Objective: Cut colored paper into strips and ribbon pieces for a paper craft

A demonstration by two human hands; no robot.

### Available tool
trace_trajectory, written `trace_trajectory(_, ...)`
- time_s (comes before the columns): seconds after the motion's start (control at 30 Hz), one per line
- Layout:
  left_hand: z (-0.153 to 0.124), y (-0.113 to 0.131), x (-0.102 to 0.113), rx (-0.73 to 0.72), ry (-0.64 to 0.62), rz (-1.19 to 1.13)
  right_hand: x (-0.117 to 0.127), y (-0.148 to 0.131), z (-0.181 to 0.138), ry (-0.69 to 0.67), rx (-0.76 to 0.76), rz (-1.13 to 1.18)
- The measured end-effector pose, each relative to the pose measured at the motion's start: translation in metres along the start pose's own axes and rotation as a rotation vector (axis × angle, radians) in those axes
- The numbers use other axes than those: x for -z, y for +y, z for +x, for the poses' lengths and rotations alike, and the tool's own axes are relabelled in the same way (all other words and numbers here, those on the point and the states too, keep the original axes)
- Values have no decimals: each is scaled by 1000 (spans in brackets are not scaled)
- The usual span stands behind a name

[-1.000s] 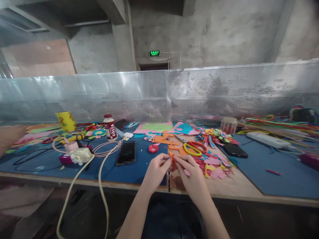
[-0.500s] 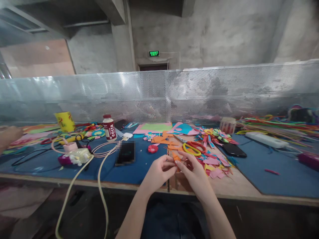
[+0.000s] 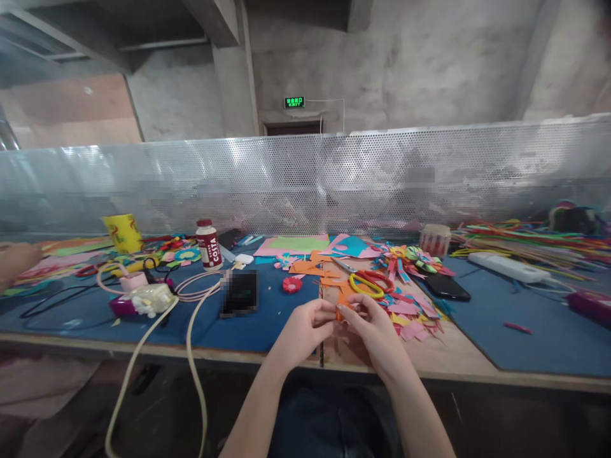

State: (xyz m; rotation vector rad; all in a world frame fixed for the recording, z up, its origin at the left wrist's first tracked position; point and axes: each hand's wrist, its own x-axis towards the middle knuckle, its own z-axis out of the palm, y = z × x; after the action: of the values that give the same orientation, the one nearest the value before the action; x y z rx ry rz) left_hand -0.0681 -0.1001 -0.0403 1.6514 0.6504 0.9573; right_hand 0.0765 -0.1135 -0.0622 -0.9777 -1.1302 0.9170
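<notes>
My left hand [image 3: 305, 331] and my right hand [image 3: 375, 331] meet over the front of the table, fingertips pinched on a small piece of orange paper [image 3: 342, 312]. Much of that piece is covered by my fingers. Just beyond lie scissors [image 3: 366, 284] with yellow and red handles, and orange paper cuttings [image 3: 310, 265]. To the right of my right hand spreads a heap of pink, yellow and blue paper scraps [image 3: 413, 312]. A red paper flower [image 3: 292, 284] rests on the blue mat left of the cuttings.
A Costa bottle [image 3: 209, 245], a yellow cup [image 3: 123, 233] and a blurred-out dark device [image 3: 239, 292] stand or lie leftward, near a looping pale cable [image 3: 191, 343]. Rightward are a black phone [image 3: 447, 286], a white power strip [image 3: 508, 268] and a clear jar [image 3: 434, 240]. Another person's hand [image 3: 19, 264] shows far left.
My fingers have shifted slightly around the orange paper, covering more of it. My right hand's fingers have drawn closer to the left ones. Objects on the table stay put.
</notes>
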Motion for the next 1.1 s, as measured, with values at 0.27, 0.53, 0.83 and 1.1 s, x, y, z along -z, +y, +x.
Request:
trace_trajectory(0.27,1,1,-1,35,-21,19,-3,-13,-2,8,-91,233)
trace_trajectory(0.53,1,1,-2,66,-46,-21,0,-8,0,29,-87,340)
trace_trajectory(0.83,2,2,-1,76,-71,-66,0,-8,1,27,-86,361)
trace_trajectory(1.1,2,2,-1,91,-81,-46,-2,-9,-1,42,-61,318)
